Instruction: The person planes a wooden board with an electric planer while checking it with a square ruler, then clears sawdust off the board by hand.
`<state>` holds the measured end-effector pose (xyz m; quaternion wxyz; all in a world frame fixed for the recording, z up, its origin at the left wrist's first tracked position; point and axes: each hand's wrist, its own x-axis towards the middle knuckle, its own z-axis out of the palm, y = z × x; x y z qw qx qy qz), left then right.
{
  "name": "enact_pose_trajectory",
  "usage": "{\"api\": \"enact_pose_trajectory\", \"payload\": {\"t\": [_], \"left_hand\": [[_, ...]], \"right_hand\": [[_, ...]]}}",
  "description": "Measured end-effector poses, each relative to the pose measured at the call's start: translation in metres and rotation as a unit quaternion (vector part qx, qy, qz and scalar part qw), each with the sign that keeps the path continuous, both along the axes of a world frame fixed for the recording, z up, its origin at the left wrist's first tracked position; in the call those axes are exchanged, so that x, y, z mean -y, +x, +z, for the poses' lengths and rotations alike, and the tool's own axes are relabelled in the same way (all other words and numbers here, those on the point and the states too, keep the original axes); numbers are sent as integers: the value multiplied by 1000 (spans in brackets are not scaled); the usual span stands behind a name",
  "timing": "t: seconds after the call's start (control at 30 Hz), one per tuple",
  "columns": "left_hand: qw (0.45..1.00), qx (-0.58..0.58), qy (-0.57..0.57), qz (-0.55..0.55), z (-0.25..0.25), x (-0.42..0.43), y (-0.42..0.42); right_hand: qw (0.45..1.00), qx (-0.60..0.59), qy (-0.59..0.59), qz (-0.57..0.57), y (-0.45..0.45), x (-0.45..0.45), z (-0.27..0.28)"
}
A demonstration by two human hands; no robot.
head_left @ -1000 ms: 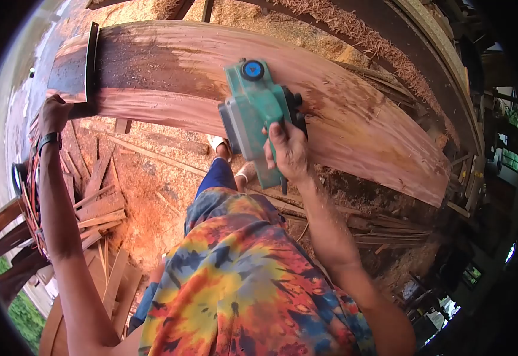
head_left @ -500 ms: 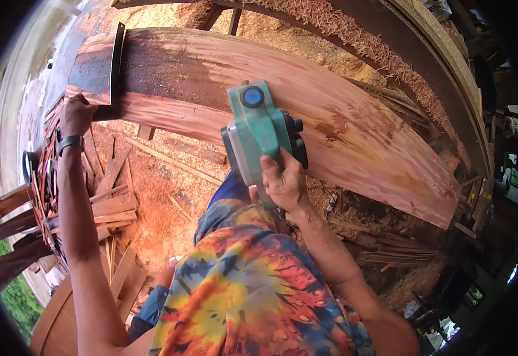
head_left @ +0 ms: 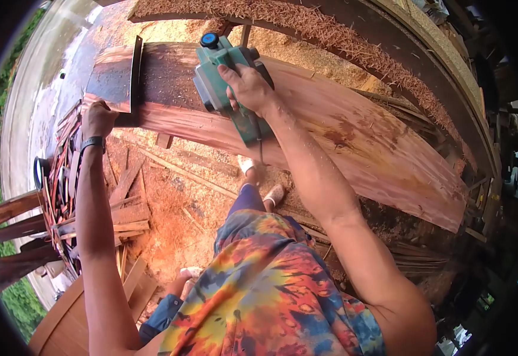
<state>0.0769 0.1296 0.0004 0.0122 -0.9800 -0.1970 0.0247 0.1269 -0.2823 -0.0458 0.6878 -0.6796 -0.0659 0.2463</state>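
Observation:
A long curved wooden plank [head_left: 366, 142] stretches across in front of me, its left end dark and rough, the rest pinkish and smooth. My left hand [head_left: 99, 120] is closed at the plank's near left edge, on the short leg of a dark metal carpenter's square [head_left: 135, 77]. The square's long blade lies across the plank. In my right hand [head_left: 250, 89] is the handle of a green electric planer [head_left: 218, 62] with a blue-topped front knob. The planer sits over the plank at the border of the dark patch; its underside is hidden.
Behind the plank runs a big curved beam [head_left: 306, 24] heaped with shavings. Wood strips [head_left: 63, 184] are piled at the left, and sawdust [head_left: 173, 231] covers the floor. A round wooden piece [head_left: 60, 320] is at lower left. My feet stand below the plank.
My right hand has pushed the planer away from my body and leftward, from the plank's near edge further across it. My left hand stays at the square; the view has shifted slightly.

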Motion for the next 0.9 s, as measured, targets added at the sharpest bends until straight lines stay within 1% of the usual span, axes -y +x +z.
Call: {"api": "enact_pose_trajectory", "payload": {"t": [0.07,0.1,0.23,0.3,0.37,0.4,0.47,0.53,0.6,0.7,0.83,0.87,0.9], "left_hand": [[999,42,4,-30,0,-1,-3],[999,36,2,-24,-1,-2,-3],[1000,22,13,-5,-2,3,-2],[1000,22,17,-3,0,11,-1],[1000,1,1,22,5,15,1],[999,-11,-8,36,6,16,1],[1000,4,-6,29,4,12,-1],[1000,4,-2,19,1,8,0],[1000,21,1,18,-1,6,-2],[999,46,1,2,-5,2,-4],[999,34,-25,15,-5,-3,-4],[999,22,-34,14,-4,-5,-3],[999,9,-43,14,-2,-8,-3]], "right_hand": [[996,57,-67,-29,-44,18,-4],[992,76,-94,-42,-69,27,-4],[990,40,-117,-70,-174,72,3],[992,5,-105,-72,-208,88,4],[993,-32,-91,-69,-221,93,10],[994,-29,-75,-75,-219,91,7],[995,-23,-43,-85,-212,84,-2],[994,-2,-72,-81,-184,69,4],[990,10,-110,-91,-147,48,8],[986,83,-104,-103,-83,6,-1],[980,135,-114,-95,21,-50,-16],[978,143,-120,-94,41,-60,-23],[985,112,-110,-70,50,-63,-12]]}}
